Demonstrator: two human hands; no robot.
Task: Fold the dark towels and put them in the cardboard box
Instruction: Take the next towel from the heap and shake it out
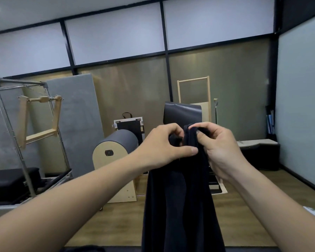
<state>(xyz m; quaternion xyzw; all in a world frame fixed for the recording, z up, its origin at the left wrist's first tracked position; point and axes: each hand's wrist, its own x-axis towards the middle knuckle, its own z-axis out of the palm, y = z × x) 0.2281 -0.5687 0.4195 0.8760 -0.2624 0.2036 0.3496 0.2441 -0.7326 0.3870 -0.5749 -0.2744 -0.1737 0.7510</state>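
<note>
Hands raised side by side at chest height, forearms reaching in from the lower corners and meeting at the top edge of a dark towel (180, 193). Left hand (164, 144) knuckles-up, fingers curled down into the gathered cloth, thumb stretched flat across the front of it, gripping the towel's upper edge. Right hand (218, 148) just beside, nearly touching the left, fingers hooked over the same edge and pinching a bunched fold at the very top. Towel hanging straight down from both grips in long soft vertical folds, widening toward the bottom and running out of view below; very dark, almost black, plain, no pattern to make out. Held in the air in front of a padded barrel (116, 160) with pale wooden sides, which stands on the wooden floor (120, 224) behind and to the left of the towel. Farther left of the barrel, a metal frame (24, 142) with wooden bars.
</note>
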